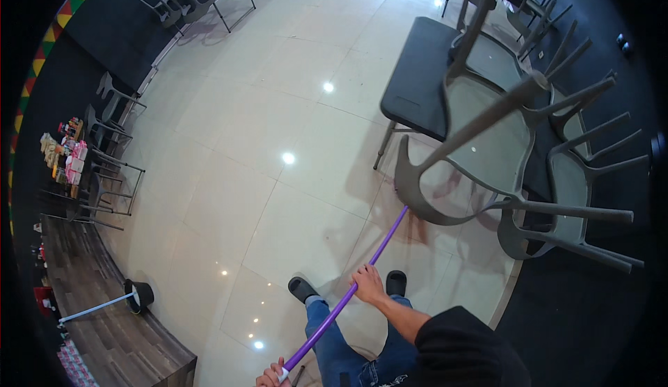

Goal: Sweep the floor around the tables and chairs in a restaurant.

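A long purple pole (336, 310), like a broom or mop handle, slants from the lower edge up to the right. My left hand (270, 374) is closed around its near end, by a white cap. Farther along, my right hand (369, 284) wraps round the shaft, arm reaching in from the right. The pole's far end passes behind an upturned grey chair (487, 122), so whatever it carries is hidden. That chair rests seat-down on a dark folding table (417, 74).
More upturned chairs (577, 171) line the right wall. At left stand chairs (111, 185), a table of colourful goods (69, 150), and a wood-patterned counter (118, 317) with a black bucket (139, 296) beside a light-blue stick (97, 309). Glossy pale tiles (229, 143) cover the floor.
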Demonstrator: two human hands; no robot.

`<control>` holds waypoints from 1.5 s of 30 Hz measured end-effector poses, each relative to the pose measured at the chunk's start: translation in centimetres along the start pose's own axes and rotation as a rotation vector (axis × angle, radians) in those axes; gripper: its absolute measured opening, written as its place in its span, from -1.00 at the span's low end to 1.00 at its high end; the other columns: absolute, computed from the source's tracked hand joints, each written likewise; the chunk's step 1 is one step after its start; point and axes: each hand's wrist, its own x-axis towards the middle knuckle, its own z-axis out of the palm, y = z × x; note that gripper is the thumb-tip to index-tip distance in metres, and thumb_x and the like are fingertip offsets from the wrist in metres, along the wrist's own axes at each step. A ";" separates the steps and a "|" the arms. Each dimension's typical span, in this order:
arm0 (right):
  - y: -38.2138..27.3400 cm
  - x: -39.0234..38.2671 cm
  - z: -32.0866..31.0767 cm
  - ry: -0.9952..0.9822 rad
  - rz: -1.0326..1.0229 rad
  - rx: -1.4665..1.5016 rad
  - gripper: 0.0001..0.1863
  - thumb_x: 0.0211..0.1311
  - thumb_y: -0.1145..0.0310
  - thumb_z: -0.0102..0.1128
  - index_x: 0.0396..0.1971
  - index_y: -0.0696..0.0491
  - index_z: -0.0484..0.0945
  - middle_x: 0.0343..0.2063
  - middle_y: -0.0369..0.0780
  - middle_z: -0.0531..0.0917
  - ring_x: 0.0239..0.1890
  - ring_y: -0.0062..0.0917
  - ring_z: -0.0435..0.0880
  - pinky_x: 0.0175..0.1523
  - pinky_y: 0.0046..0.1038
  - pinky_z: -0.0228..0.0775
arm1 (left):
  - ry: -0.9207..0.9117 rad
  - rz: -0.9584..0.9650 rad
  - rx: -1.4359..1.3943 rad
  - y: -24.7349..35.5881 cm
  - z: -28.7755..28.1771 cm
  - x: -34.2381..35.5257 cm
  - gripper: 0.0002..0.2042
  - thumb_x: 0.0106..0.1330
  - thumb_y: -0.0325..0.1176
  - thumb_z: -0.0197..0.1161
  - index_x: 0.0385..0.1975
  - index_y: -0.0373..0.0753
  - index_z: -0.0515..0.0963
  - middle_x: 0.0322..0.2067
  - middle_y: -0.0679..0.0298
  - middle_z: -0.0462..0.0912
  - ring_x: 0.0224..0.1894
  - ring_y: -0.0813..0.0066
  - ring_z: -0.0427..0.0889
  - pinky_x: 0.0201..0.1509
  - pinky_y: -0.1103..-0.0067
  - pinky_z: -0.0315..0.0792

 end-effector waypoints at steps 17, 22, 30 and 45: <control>-14.1 12.5 4.4 -0.349 0.004 -0.218 -0.71 0.04 0.04 0.14 -0.46 -0.06 0.66 -0.33 -0.18 0.60 -0.08 -0.25 0.49 0.16 -0.12 0.14 | -0.014 -0.492 0.314 18.4 -12.6 15.7 -0.93 -0.03 -0.31 0.21 -0.55 -0.11 0.55 0.02 -0.10 0.42 0.26 -0.29 0.06 0.36 -0.02 -0.34; -14.3 14.1 -0.3 0.094 0.254 -0.029 -0.78 -0.01 0.10 0.18 -0.58 -0.07 0.63 -0.43 -0.21 0.58 -0.13 -0.33 0.47 0.11 -0.16 0.11 | -0.388 -0.457 0.265 18.3 -1.0 28.3 -0.89 -0.10 -0.34 0.06 -0.71 -0.22 0.37 -0.33 0.01 0.54 0.08 -0.10 0.34 0.33 0.13 -0.09; -9.3 28.5 -8.4 0.226 0.310 0.151 -0.81 -0.13 0.16 0.20 -0.63 -0.04 0.61 -0.50 -0.17 0.59 -0.27 -0.24 0.53 -0.06 -0.17 0.26 | -0.626 -0.245 0.507 10.9 16.4 43.2 -0.76 -0.09 -0.27 -0.06 -0.85 -0.21 0.15 -0.71 0.19 0.28 -0.36 0.12 0.42 0.12 0.17 0.26; -10.1 35.6 -13.1 0.184 0.454 0.207 -0.83 -0.16 0.21 0.20 -0.53 -0.07 0.63 -0.40 -0.23 0.60 -0.06 -0.27 0.46 0.04 -0.16 0.23 | -0.665 -0.580 0.831 12.6 26.1 51.9 -0.69 0.15 -0.30 -0.06 -0.80 -0.13 0.09 -0.63 0.32 0.18 -0.39 0.34 0.24 0.19 0.18 0.08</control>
